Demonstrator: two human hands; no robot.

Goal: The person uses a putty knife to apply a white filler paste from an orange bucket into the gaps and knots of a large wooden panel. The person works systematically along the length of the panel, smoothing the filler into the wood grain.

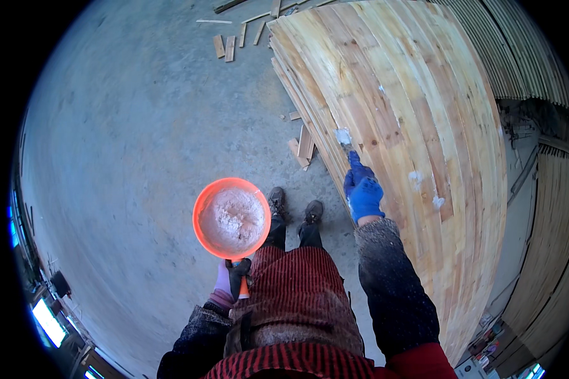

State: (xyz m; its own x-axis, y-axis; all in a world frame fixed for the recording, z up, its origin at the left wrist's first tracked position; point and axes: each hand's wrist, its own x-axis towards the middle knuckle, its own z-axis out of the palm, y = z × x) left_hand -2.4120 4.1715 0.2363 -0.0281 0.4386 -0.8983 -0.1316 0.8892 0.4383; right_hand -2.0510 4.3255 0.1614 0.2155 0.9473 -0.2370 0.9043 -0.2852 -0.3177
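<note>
Right hand [363, 194], blue glove, clenched on one small putty knife [344, 140], blade on the stacked pale wooden boards [411, 101]. Left hand [226, 278] grips one round orange bowl of white filler [232, 218] by its handle, well left of the knife.

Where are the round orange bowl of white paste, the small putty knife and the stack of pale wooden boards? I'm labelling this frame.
round orange bowl of white paste [199, 218], head view, left rim.
small putty knife [343, 136], head view, paste-coated blade.
stack of pale wooden boards [411, 88], head view, top board's bare face.

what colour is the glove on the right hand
Blue; the right hand shows it clearly in the head view.
</note>
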